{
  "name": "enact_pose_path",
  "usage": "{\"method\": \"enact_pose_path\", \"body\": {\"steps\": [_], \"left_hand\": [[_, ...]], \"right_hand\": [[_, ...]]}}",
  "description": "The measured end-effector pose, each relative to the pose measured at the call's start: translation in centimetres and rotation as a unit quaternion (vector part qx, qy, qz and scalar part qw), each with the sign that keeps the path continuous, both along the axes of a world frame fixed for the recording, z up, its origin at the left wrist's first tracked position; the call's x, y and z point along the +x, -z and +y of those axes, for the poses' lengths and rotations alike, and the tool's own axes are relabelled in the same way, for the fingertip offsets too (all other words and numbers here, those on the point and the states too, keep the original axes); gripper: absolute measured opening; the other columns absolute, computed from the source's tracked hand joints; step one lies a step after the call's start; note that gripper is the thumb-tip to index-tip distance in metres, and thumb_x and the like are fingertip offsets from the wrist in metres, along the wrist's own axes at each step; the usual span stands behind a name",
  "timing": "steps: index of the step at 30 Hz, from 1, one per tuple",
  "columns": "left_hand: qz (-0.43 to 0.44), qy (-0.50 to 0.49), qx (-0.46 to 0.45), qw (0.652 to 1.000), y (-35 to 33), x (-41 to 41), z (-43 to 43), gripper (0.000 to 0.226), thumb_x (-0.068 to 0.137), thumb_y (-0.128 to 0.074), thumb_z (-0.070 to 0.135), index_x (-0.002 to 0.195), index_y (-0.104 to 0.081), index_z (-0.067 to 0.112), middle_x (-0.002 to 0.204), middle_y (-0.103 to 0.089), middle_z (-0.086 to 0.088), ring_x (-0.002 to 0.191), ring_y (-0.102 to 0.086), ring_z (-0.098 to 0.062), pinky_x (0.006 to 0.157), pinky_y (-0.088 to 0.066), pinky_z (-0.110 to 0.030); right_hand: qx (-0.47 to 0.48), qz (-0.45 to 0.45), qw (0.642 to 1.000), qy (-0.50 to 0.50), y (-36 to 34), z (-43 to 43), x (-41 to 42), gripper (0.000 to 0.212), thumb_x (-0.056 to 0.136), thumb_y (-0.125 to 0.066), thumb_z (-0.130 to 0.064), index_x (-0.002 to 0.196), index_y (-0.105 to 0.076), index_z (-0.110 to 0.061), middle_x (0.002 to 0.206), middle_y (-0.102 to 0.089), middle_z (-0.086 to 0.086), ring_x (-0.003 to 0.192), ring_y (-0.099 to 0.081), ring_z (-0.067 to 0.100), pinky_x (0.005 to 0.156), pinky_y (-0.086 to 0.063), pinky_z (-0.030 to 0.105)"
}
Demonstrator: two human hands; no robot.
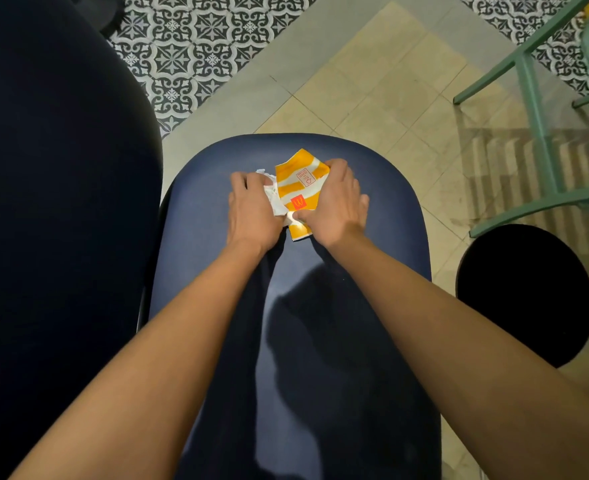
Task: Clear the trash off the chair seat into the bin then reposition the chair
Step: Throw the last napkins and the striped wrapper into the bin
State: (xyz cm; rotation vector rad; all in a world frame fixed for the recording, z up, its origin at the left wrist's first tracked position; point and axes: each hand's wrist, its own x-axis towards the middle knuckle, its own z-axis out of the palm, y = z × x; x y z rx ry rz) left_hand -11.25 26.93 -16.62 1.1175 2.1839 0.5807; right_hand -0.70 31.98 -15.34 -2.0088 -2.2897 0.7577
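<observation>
At far left a dark chair back fills the edge. Beside it is the blue seat, where the trash lies mid-seat, toward its far end. Our left hand curls its fingers over a crumpled white paper. Touching that is a yellow wrapper. Our right hand grips its right edge, fingers bent over the top and thumb pinching low. Further right, on the floor, sits a black round shape below a green frame.
</observation>
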Motion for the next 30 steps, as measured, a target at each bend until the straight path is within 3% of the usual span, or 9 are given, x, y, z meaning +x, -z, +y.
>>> {"method": "enact_pose_path", "body": {"steps": [6, 9, 14, 20, 25, 30], "left_hand": [[-0.037, -0.012, -0.025, 0.999, -0.3, 1.2, -1.7, 0.050, 0.082, -0.069, 0.013, 0.125, -0.042, 0.014, 0.126, -0.045, -0.011, 0.108, -0.051, -0.027, 0.079, -0.039, -0.029], [-0.054, -0.034, -0.020, 0.998, -0.5, 1.5, -3.3, 0.048, 0.085, -0.061, 0.006, 0.128, -0.042, 0.012, 0.127, -0.049, -0.012, 0.111, -0.050, -0.028, 0.080, -0.038, -0.028], [-0.086, -0.041, -0.026, 0.995, -1.5, 2.0, -6.1, 0.061, 0.085, -0.060, 0.004, 0.139, -0.034, 0.015, 0.135, -0.047, -0.009, 0.117, -0.048, -0.028, 0.096, -0.042, -0.036], [-0.109, -0.025, -0.005, 0.994, -2.3, 3.5, -10.1, 0.035, 0.087, -0.056, 0.008, 0.120, -0.046, 0.015, 0.105, -0.052, 0.000, 0.092, -0.053, -0.022, 0.079, -0.051, -0.035], [-0.121, 0.010, 0.003, 0.993, -3.1, 6.3, -14.8, 0.029, 0.087, -0.057, 0.007, 0.111, -0.045, 0.016, 0.099, -0.053, -0.002, 0.091, -0.059, -0.030, 0.079, -0.054, -0.047], [-0.116, 0.053, 0.001, 0.992, -3.7, 9.5, -18.5, 0.035, 0.086, -0.058, 0.007, 0.117, -0.043, 0.014, 0.105, -0.052, -0.002, 0.091, -0.055, -0.024, 0.078, -0.054, -0.043]], "right_hand": [[-0.079, 0.038, 0.996, 0.033, -0.7, -1.5, 1.5, 0.065, 0.079, -0.075, -0.029, 0.126, -0.033, -0.016, 0.125, -0.056, 0.007, 0.109, -0.059, 0.026, 0.072, -0.042, 0.029], [-0.091, 0.072, 0.989, 0.087, -1.2, -3.0, 2.4, 0.054, 0.084, -0.070, -0.028, 0.124, -0.036, -0.016, 0.125, -0.057, 0.007, 0.108, -0.060, 0.026, 0.077, -0.049, 0.032], [-0.086, 0.105, 0.983, 0.126, -2.3, -5.9, 4.1, 0.051, 0.086, -0.067, -0.028, 0.127, -0.038, -0.018, 0.129, -0.056, 0.006, 0.111, -0.061, 0.024, 0.085, -0.053, 0.035], [-0.071, 0.124, 0.979, 0.147, -3.9, -10.5, 6.9, 0.051, 0.087, -0.066, -0.029, 0.128, -0.038, -0.019, 0.130, -0.055, 0.005, 0.112, -0.060, 0.023, 0.087, -0.053, 0.036], [-0.056, 0.126, 0.976, 0.171, -4.9, -15.8, 10.4, 0.048, 0.087, -0.066, -0.029, 0.125, -0.040, -0.016, 0.129, -0.056, 0.006, 0.112, -0.059, 0.025, 0.086, -0.051, 0.035], [-0.050, 0.137, 0.965, 0.216, -5.3, -21.1, 14.1, 0.048, 0.086, -0.068, -0.027, 0.124, -0.041, -0.015, 0.126, -0.058, 0.007, 0.110, -0.060, 0.026, 0.084, -0.051, 0.035]]}}
